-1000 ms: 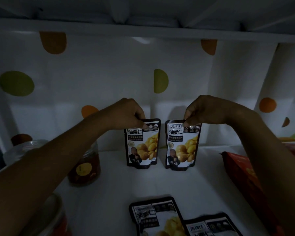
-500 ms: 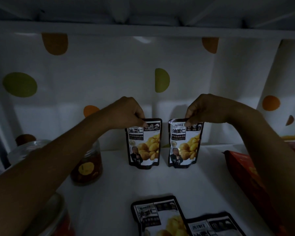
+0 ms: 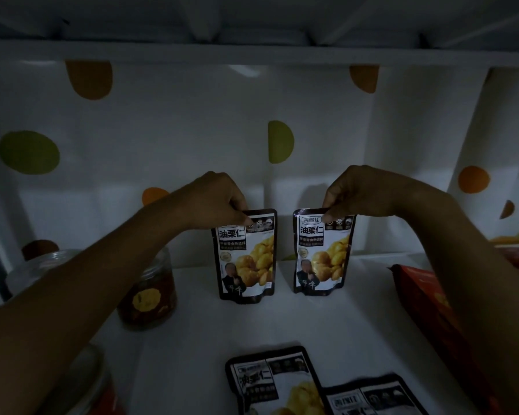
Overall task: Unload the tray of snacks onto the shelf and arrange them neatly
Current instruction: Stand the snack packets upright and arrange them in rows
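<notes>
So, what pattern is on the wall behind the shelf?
White wall with green and orange dots; head view.

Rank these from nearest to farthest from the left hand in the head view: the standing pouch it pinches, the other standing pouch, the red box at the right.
1. Left standing pouch, pinched at its top edge by the left hand.
2. Right standing pouch, beside it, held by the right hand.
3. Red box, far right of the shelf.

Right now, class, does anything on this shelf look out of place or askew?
Two chestnut pouches lie flat and overlapping at the shelf's front, while the left hand and right hand each hold a pouch upright at the back: left pouch, right pouch. Nothing looks spilled or damaged.
</notes>
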